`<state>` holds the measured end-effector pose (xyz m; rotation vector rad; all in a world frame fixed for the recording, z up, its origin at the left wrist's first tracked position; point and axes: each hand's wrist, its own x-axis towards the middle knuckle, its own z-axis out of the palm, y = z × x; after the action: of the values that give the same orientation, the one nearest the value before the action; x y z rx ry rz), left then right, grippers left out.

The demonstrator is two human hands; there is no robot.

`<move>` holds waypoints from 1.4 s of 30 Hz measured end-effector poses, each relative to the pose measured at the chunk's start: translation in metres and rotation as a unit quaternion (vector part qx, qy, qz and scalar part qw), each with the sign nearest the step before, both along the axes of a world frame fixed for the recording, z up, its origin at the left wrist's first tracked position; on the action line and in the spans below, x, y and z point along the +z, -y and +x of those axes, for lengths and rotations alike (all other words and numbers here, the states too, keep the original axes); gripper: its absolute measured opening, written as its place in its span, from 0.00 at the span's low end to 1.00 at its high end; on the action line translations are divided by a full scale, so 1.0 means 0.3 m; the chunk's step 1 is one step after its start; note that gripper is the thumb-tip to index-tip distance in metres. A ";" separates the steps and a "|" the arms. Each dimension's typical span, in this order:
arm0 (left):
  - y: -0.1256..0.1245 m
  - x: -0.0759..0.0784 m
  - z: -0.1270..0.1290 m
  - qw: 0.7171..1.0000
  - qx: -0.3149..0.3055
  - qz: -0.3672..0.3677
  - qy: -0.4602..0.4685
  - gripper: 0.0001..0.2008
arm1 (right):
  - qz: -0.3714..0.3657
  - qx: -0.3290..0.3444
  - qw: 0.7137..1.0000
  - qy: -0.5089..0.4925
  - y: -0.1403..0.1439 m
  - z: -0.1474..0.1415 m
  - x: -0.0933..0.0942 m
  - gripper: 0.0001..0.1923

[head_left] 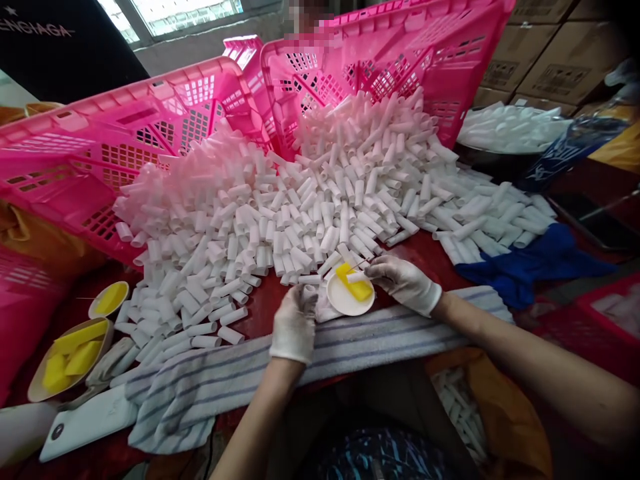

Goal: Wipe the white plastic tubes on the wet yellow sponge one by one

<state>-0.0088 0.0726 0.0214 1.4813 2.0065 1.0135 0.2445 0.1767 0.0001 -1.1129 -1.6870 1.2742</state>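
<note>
My left hand, in a white glove, is closed around a short white plastic tube just left of a small white dish. A yellow sponge lies in that dish. My right hand, also gloved, pinches a thin stick whose tip reaches over the sponge. A huge heap of the same white tubes spreads across the red table just beyond both hands.
Two pink plastic crates lie tipped behind the heap. A striped towel runs along the near edge. At left sit a bowl of yellow sponges and a small dish. A blue cloth lies right; cartons stand behind.
</note>
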 end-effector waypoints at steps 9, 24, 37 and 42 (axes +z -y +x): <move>-0.035 -0.032 0.071 0.996 -0.050 -0.068 0.023 0.20 | 0.038 0.020 0.996 0.073 0.026 0.020 -0.009 0.20; -0.041 -0.007 0.048 0.989 -0.045 -0.070 0.121 0.15 | 0.008 0.033 0.999 0.031 0.066 0.019 -0.010 0.17; -0.033 -0.022 0.045 0.981 -0.054 -0.053 0.178 0.16 | 0.110 0.024 0.992 0.055 0.092 0.044 -0.035 0.16; -0.039 -0.025 0.040 0.979 -0.059 -0.045 0.192 0.16 | 0.090 0.013 0.994 0.063 0.102 0.033 -0.041 0.14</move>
<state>0.0032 0.0843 0.0141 1.2303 1.6499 1.0504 0.2545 0.1461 -0.0122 -1.0840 -1.8758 1.0624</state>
